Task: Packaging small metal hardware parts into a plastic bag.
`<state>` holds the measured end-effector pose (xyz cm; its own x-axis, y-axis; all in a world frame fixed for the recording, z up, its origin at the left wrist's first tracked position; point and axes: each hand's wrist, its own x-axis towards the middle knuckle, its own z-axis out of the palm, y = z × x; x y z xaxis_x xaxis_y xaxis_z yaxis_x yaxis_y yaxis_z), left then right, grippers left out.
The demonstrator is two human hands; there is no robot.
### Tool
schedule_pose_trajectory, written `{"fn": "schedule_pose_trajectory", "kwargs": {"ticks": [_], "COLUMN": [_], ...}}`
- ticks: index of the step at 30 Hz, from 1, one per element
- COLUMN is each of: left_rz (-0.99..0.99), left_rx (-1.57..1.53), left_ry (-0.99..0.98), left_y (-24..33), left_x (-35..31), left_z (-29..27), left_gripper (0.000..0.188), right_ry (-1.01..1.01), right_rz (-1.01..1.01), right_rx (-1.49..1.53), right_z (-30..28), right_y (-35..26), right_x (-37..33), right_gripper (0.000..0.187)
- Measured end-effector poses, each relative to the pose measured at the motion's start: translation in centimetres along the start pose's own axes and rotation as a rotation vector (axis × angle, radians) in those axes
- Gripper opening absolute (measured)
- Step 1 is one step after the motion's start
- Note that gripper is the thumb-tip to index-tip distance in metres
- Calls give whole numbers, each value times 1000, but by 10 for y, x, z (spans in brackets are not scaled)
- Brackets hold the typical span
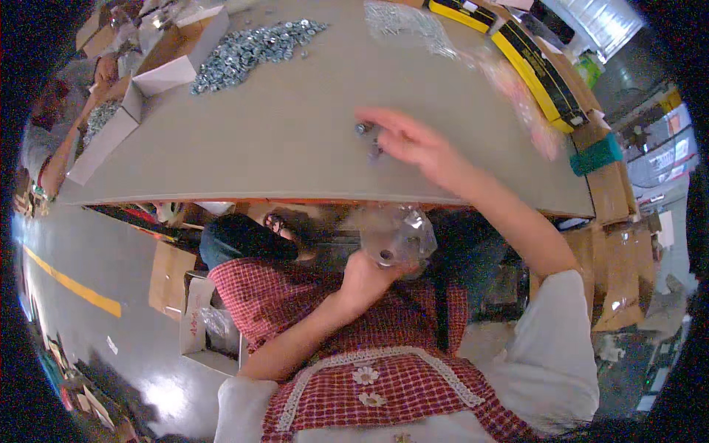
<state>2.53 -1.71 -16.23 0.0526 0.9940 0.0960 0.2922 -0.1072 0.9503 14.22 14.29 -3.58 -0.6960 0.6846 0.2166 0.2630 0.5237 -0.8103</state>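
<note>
Below the table's front edge, my left hand (367,280) is closed on a clear plastic bag (405,229). A small round metal piece (385,255) shows at the bag's lower part, close to my fingers. Over the tabletop, my right hand (417,146) reaches in from the right, slightly blurred, with its fingers stretched out. Right by its fingertips lies a small shiny metal part (362,128). Another small metal part (374,150) is just under the fingers, partly hidden. Whether the hand touches either part, I cannot tell.
A heap of small silvery metal parts (251,53) spreads at the back left, beside open white cardboard boxes (166,74). Clear plastic bags (406,28) lie at the back. Yellow-and-black boxes (535,74) and a green roll (595,155) line the right edge. An open carton (193,325) stands below left.
</note>
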Motion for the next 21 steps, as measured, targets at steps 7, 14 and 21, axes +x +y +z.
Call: {"fn": "schedule_pose_trajectory", "kwargs": {"ticks": [7,14,21], "left_rz": [-28,-66,-44], "left_rx": [-116,-76,-33], "left_ry": [8,60,63], "left_y": [-4,-4,-7], "left_x": [-6,6,10], "left_z": [7,11,12], "left_gripper": [52,51,51], "right_ry": [-149,-370,328], "right_rz": [300,149,45], "right_rx": [513,518,-1137], "right_z": [7,-3,-79], "right_y": [-4,-25,128], "right_x": [-5,-40,102], "right_gripper": [50,48,65]}}
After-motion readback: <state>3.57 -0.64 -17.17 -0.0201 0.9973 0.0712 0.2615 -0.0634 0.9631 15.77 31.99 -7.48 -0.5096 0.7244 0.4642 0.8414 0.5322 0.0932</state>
